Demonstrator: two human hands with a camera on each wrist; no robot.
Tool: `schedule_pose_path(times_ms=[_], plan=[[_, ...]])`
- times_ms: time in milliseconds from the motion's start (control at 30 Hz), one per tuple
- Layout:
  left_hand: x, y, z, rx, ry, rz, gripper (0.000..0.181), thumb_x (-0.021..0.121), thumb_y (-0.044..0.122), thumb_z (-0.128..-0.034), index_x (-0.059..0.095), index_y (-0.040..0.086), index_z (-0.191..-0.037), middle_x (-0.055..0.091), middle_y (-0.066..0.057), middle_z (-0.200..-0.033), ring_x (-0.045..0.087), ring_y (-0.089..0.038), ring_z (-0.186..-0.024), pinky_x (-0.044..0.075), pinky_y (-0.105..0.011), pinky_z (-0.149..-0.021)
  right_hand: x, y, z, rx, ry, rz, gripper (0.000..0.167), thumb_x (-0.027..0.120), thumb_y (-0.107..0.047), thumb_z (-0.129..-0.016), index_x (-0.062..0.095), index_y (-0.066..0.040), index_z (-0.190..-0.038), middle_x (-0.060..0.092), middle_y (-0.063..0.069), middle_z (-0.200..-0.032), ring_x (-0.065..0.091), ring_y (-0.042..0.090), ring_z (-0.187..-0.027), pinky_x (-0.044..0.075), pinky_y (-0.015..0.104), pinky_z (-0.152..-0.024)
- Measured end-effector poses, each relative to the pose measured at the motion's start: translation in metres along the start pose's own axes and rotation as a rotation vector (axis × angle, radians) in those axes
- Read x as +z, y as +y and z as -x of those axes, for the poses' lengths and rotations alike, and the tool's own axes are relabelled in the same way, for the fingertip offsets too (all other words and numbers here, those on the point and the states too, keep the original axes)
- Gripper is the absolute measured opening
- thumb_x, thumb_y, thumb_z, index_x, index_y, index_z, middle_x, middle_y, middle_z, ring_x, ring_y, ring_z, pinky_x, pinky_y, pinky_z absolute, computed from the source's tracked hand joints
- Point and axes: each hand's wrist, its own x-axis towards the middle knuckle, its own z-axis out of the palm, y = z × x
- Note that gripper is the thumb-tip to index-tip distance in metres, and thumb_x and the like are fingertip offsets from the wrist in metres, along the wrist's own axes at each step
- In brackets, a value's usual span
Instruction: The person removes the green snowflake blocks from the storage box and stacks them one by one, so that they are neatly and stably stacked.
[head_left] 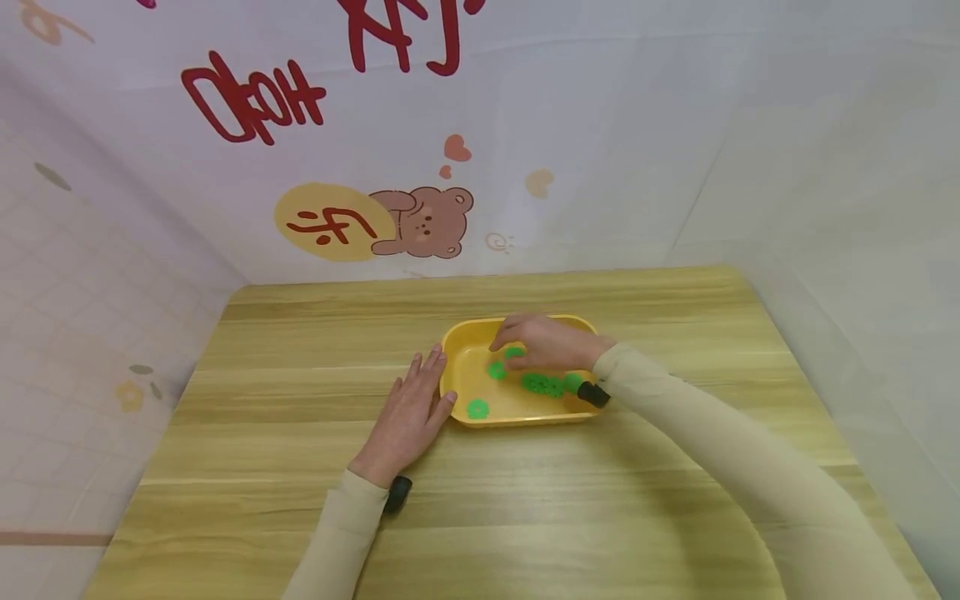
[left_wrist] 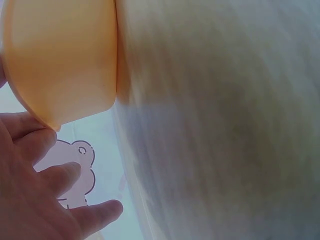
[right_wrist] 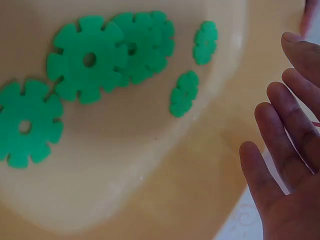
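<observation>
A yellow plastic basket (head_left: 536, 419) with low walls sits on the table. Green notched snowflake discs (head_left: 477, 409) lie inside it, some overlapping; the right wrist view shows a green disc (right_wrist: 89, 59) with a hole in its middle. My left hand (head_left: 405, 412) rests against the basket's left side, fingers extended along the rim and thumb at the near corner. In the left wrist view its fingers (left_wrist: 60, 177) are spread, some touching the rim. My right hand (head_left: 551, 343) hovers over the basket's far part, fingers slightly bent and holding nothing.
The wood-grain table (head_left: 495, 517) stretches around the basket on all sides. Behind it stands a pale wall covering (head_left: 600, 125) printed with a bear and red characters. Dark bands (head_left: 397, 495) circle both wrists.
</observation>
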Motion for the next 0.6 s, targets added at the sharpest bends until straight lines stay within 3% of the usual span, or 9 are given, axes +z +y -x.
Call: schedule_pose_path(times_ms=[333, 600], plan=[[0.0, 0.001, 0.0, -0.01, 0.003, -0.004, 0.066, 0.044, 0.044, -0.1112, 0.028, 0.009, -0.165, 0.02, -0.001, -0.171, 0.018, -0.034, -0.157, 0.027, -0.069, -0.117, 0.01, 0.004, -0.01, 0.034, -0.081, -0.003, 0.037, 0.076, -0.02, -0.097, 0.071, -0.003, -0.13, 0.067, 0.007, -0.129, 0.062, 0.026, -0.122, 0.048, 0.041, -0.109], [0.001, 0.001, -0.001, -0.015, 0.006, -0.003, 0.066, 0.045, 0.044, -0.111, 0.027, 0.009, -0.165, 0.02, 0.0, -0.171, 0.018, -0.033, -0.157, 0.027, -0.069, -0.117, 0.02, 0.013, -0.015, 0.026, -0.083, 0.008, 0.036, 0.079, -0.022, -0.095, 0.074, -0.006, -0.127, 0.069, 0.003, -0.124, 0.063, 0.021, -0.115, 0.05, 0.036, -0.105]])
